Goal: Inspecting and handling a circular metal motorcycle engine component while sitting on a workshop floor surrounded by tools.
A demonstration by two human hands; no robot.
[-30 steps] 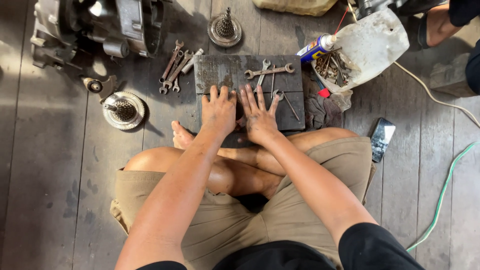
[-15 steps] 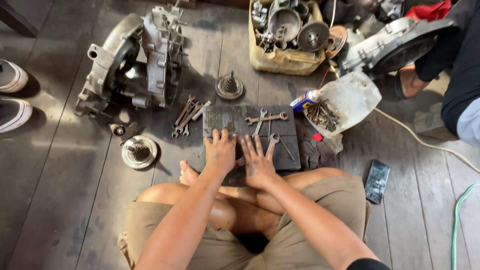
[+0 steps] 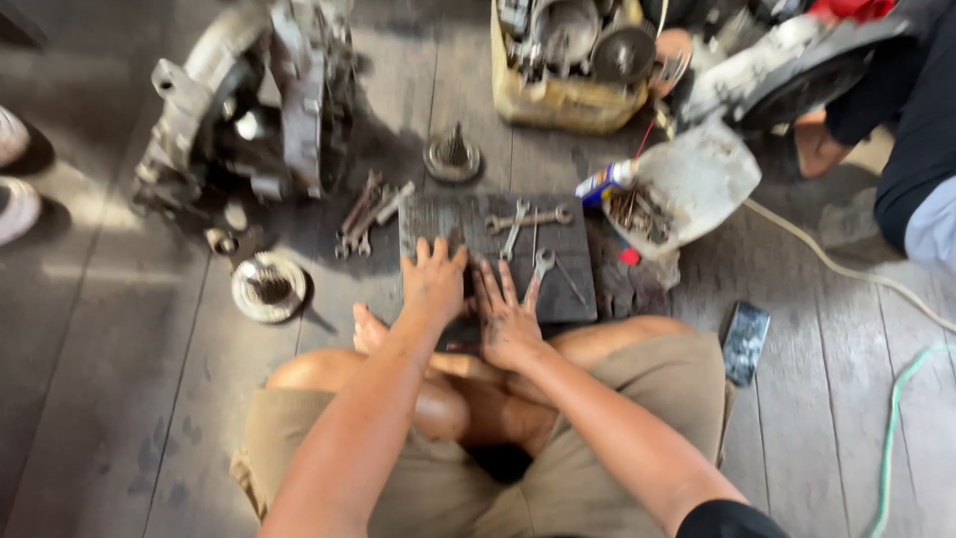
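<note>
Both hands sit lower and nearer than half a second ago, though they stay pressed flat on the same dark board [image 3: 438, 214]; the engine casing [image 3: 249, 110] has slid toward the upper left as the head tipped.

From the head camera: the left hand [image 3: 432, 282] lies palm down on the board's near left corner, fingers spread wide and holding nothing; the right hand [image 3: 508, 317] lies just beside it, fingers fanned toward the spanners [image 3: 526, 225] on the board, empty too. A loose bunch of wrenches [image 3: 368, 214] rests on the floor left of the board; a round metal part [image 3: 267, 287] sits further left; a spray can [image 3: 602, 181] lies by a white plastic tub [image 3: 697, 179] at right; a phone [image 3: 745, 341] lies on the planks beside the person's knee.
</note>
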